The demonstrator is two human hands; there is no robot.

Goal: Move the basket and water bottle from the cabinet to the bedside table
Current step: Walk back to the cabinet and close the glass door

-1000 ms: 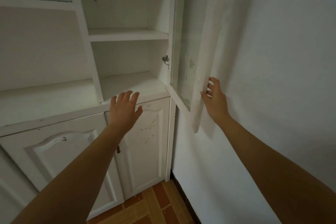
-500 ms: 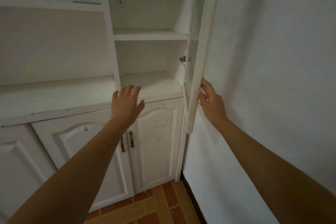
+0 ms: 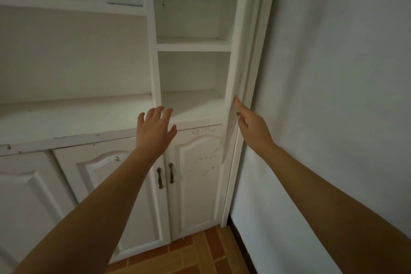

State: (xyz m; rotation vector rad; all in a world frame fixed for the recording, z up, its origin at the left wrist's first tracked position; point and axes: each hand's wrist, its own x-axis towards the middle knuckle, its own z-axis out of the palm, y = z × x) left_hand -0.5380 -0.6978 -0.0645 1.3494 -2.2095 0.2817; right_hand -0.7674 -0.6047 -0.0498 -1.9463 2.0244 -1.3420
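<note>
White cabinet [image 3: 191,104] beside grey wall [image 3: 333,73], tiled floor [image 3: 189,256]; left hand [image 3: 155,131] spread, right hand [image 3: 251,127] straight-fingered against door [image 3: 242,51].

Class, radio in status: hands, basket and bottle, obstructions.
Left hand open, hovering before shelf. Right hand open, touching cabinet door. Basket, bottle not in view. Door stands wide open.

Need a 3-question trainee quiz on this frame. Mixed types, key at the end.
1. True or false: the left hand is curled into a fist.
2. The right hand touches with straight fingers: A) the glass door; B) a drawer; C) the floor.
3. How many handles show on the lower doors?
Key: 1 false; 2 A; 3 two.
</note>
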